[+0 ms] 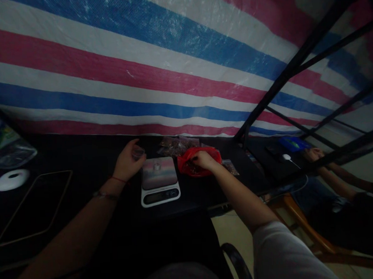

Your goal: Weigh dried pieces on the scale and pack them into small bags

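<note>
My left hand (129, 160) is closed on a small clear round lid (139, 153), just left of a white kitchen scale (161, 199). A tiny clear container (157, 165) stands on the scale's shiny platform, and the display below it looks dark. To the right lies a red plastic bag (215, 155) with its mouth open and small brownish pieces (192, 168) inside. My right hand (203, 160) reaches into that bag with its fingers bent together. What the fingertips hold is hidden.
Clear bags of brownish pieces (174, 146) lie behind the scale, another small bag (230, 167) right of the red one. At left are a tablet (35, 207), a white round object (12, 180) and a plastic bottle (8, 144). Beyond a black frame (265, 93) sits another person (341, 181).
</note>
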A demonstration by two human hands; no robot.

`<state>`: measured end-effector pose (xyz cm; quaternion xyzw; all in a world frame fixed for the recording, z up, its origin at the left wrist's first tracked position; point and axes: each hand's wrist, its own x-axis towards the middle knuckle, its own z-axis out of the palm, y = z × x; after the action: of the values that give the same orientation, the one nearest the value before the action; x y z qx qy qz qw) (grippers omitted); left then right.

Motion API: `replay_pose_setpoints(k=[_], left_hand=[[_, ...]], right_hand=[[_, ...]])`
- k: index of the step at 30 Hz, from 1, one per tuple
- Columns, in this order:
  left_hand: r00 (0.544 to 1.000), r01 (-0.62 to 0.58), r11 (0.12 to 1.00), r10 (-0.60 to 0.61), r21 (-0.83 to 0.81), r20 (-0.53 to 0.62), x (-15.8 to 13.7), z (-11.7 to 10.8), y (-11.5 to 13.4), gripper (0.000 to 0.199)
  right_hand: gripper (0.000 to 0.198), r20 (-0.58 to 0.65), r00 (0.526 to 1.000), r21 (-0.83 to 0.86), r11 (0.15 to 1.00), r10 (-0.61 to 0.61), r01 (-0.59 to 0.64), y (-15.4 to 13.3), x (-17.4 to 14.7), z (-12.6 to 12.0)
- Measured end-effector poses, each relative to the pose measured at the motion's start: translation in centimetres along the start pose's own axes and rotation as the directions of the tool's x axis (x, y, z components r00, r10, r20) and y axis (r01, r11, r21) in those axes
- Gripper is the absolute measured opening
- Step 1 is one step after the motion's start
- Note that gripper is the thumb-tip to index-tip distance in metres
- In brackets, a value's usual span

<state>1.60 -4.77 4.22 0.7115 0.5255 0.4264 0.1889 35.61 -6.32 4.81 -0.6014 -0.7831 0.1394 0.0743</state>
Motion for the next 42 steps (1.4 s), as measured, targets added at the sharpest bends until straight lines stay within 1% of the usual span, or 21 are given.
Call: replay_pose_setpoints(k=[3, 7, 11, 13, 15, 17, 19, 21, 23, 26, 31, 35, 38, 42], left_hand=[[1.0, -0.003, 1.0, 0.003, -0.024, -0.002, -0.6, 0.0, -0.8, 0.067], [1.0, -0.024, 0.999, 0.024, -0.041, 0.009, -1.2, -1.2, -1.8, 0.072], [0.988, -0.104, 0.995, 0.104, -0.009, 0.111, -1.5, -2.0, -1.7, 0.077], [0.971, -0.19, 0.981, 0.182, 0.035, 0.156, -1.8, -1.8, -1.1, 0.069], [0.947, -0.267, 0.96, 0.243, 0.091, 0.211, -2.1, -1.3, -0.2, 0.056], [0.926, -0.294, 0.944, 0.244, 0.148, 0.287, -2.4, -0.7, 0.8, 0.049], [0.926, -0.276, 0.939, 0.203, 0.204, 0.319, -2.7, -0.3, 1.6, 0.049], [0.934, -0.252, 0.938, 0.171, 0.239, 0.313, -2.7, 0.0, 1.9, 0.051], [0.938, -0.24, 0.939, 0.158, 0.249, 0.308, -2.6, 0.1, 1.9, 0.052], [0.937, -0.23, 0.939, 0.143, 0.255, 0.32, -2.4, 0.3, 1.5, 0.049], [0.931, -0.233, 0.94, 0.141, 0.25, 0.337, -2.2, 0.4, 1.5, 0.041], [0.932, -0.224, 0.941, 0.131, 0.253, 0.337, -2.0, 0.6, 1.6, 0.035], [0.933, -0.234, 0.936, 0.139, 0.264, 0.333, -2.0, 0.8, 1.3, 0.034], [0.936, -0.232, 0.944, 0.152, 0.233, 0.317, -2.0, 0.9, 1.1, 0.037]], right_hand=[[0.028, -0.024, 0.999, 0.083, 0.996, 0.04, -0.038, 0.2, -0.6, -0.3], [0.021, -0.033, 0.996, 0.155, 0.985, 0.088, -0.082, -0.2, -1.8, -1.0], [0.02, -0.034, 0.995, 0.235, 0.968, 0.098, -0.087, -1.4, -3.1, -2.2], [0.021, -0.005, 0.996, 0.315, 0.946, 0.088, -0.082, -2.7, -3.3, -2.9], [0.023, 0.01, 0.998, 0.366, 0.929, 0.055, -0.055, -4.6, -3.0, -3.4], [0.024, -0.013, 1.0, 0.368, 0.93, -0.017, 0.021, -6.9, -2.0, -3.5], [0.022, -0.032, 0.992, 0.338, 0.933, -0.12, 0.124, -9.4, -0.6, -3.1], [0.021, -0.018, 0.979, 0.296, 0.934, -0.202, 0.198, -11.7, 1.1, -2.5], [0.021, -0.012, 0.968, 0.233, 0.941, -0.251, 0.246, -13.6, 2.6, -1.8], [0.022, 0.0, 0.957, 0.13, 0.949, -0.29, 0.287, -15.4, 3.9, -1.3], [0.024, 0.051, 0.954, -0.043, 0.954, -0.294, 0.296, -16.7, 4.2, -1.0], [0.023, 0.079, 0.954, -0.144, 0.944, -0.289, 0.298, -17.2, 4.1, -0.8], [0.025, 0.073, 0.956, -0.18, 0.939, -0.284, 0.293, -17.5, 4.0, -0.6], [0.023, 0.053, 0.964, -0.181, 0.946, -0.262, 0.268, -17.5, 4.0, -0.5]])
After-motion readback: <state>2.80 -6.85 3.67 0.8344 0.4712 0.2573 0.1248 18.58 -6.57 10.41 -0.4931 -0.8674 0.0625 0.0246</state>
